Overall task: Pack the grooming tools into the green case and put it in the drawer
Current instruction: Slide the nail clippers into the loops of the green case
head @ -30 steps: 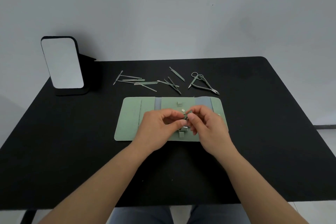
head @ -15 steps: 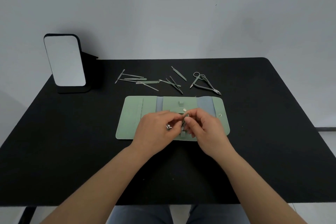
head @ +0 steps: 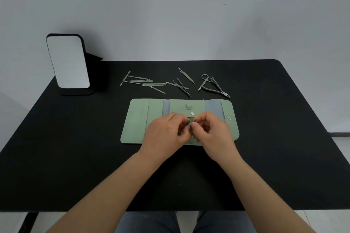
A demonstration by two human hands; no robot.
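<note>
Green and unfolded, the case (head: 141,119) lies flat at the middle of the black bench (head: 56,147), showing two grey elastic bands, one small loop near its 12 o'clock edge and two snap studs. Whether any tool sits in its pockets cannot be told, as both hands cover the centre.

Over that centre the left hand (head: 164,134) and right hand (head: 214,134) meet, each grip clamped by its fingertips on one small metal tool (head: 191,121), too hidden to name.

Loose tools lie on the bench at 12 o'clock from the case, apart from it: one pair of scissors (head: 205,81) crossing one pair of nippers (head: 217,90) toward 1 o'clock, one lone slim tool (head: 186,75), and a tangle of slim tools (head: 151,84) toward 11 o'clock, overlapped too much to count exactly.

One mirror (head: 68,62) on a black stand sits at 10 o'clock, near the bench's far edge.
</note>
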